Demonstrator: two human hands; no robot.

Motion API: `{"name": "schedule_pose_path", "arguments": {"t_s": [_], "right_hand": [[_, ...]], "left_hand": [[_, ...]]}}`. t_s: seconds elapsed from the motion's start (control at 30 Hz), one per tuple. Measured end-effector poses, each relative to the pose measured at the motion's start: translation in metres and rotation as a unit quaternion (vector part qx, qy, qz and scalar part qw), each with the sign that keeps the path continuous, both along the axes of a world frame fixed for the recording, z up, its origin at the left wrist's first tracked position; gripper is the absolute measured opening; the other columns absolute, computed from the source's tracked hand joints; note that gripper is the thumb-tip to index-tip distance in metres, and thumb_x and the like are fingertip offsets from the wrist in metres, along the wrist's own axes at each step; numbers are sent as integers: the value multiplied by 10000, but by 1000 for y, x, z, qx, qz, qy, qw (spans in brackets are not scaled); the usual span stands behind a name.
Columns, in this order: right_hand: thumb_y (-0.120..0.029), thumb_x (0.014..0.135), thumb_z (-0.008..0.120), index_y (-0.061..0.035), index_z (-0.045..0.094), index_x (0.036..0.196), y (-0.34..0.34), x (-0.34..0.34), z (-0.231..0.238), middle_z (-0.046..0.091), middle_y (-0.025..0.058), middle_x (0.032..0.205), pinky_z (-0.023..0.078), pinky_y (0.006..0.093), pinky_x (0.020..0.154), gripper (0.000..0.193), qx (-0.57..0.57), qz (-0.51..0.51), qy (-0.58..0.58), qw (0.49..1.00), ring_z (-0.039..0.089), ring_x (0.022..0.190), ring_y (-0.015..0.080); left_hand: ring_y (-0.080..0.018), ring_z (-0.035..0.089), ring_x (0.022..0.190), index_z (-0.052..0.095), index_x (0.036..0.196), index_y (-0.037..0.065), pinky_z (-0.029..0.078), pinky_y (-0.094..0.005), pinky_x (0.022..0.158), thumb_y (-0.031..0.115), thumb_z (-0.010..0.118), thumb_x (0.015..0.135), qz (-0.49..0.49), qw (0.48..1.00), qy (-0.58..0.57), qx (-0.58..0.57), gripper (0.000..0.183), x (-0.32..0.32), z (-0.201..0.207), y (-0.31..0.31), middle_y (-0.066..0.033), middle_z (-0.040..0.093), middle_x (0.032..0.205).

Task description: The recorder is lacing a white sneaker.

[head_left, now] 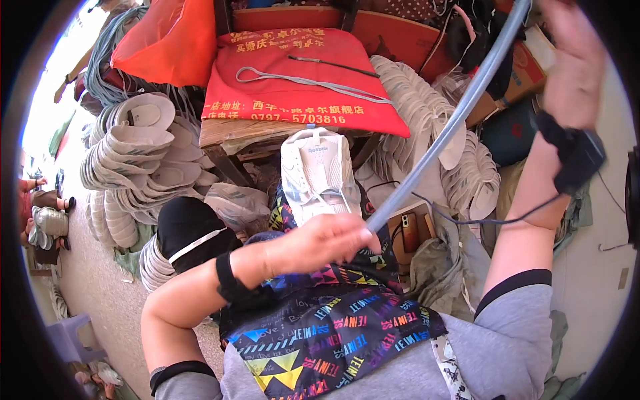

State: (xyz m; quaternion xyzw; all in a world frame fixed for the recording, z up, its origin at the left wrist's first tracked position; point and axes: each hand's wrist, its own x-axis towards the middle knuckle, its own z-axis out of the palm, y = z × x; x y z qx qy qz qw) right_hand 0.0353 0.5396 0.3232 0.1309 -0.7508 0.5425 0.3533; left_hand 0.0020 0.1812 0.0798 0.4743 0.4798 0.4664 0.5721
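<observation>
1. Cord of pale blue-grey strands, a long thin bundle [454,128], slants up from the left hand [323,243] and leaves the upper edge of the view. The left thumb and fingers close on its lower end; a loose pinch there could let strands slip or fan apart.
2. The right hand [572,67] is raised high, blurred and cut off at the top, so I cannot tell whether it grips the bundle. If it does, pulling harder than the left pinch can bear might tear the lower end free.
3. A black boxy wrist device [581,160] trails a thin dark cable [490,221] that sags close to the bundle's lower stretch; a wide right-arm sweep could snag the two together.
4. The white mesh lace-up shoe [320,163] sits upright beyond the left hand, in front of the cloth-covered stool, and neither hand visibly steadies it. A knock from the left forearm could tip it.
5. On the red cloth with yellow lettering [267,67] lie a looped grey lace [313,81] and a slim dark tool [333,65]; a dangling strand could catch either and drag it off.
</observation>
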Motion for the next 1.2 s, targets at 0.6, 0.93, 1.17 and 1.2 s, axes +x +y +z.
{"name": "schedule_pose_path", "arguments": {"t_s": [0.6,0.93,1.17,1.2], "right_hand": [[-188,814,710,-39,600,837,-162,53,-285,530,75,858,468,339,690,187,195,26,-397,897,574,790,225],[-143,807,743,-53,522,814,-141,41,-291,450,-29,850,425,239,654,238,87,22,-411,907,485,724,70],[-193,923,664,-38,677,968,-141,42,-297,633,-34,849,428,201,691,161,-209,103,-460,857,545,785,41],[-244,938,649,-44,685,948,-142,42,-297,627,-33,832,412,196,669,203,-222,123,-468,846,533,761,36]], "left_hand": [[-22,338,589,650,974,29,276,-188,540,269,443,1043,396,913,-47,90,324,-65,7,-1,69,394,649],[-32,338,592,627,965,15,292,-195,554,254,425,1047,401,916,-7,14,323,-60,-14,-7,65,392,663],[-35,371,613,656,924,30,325,-217,550,238,476,1027,386,913,123,-41,293,-46,-53,-28,63,411,662],[-46,380,618,661,903,22,341,-233,554,219,508,1013,376,915,135,-50,273,-43,-54,-30,58,415,668]]}}
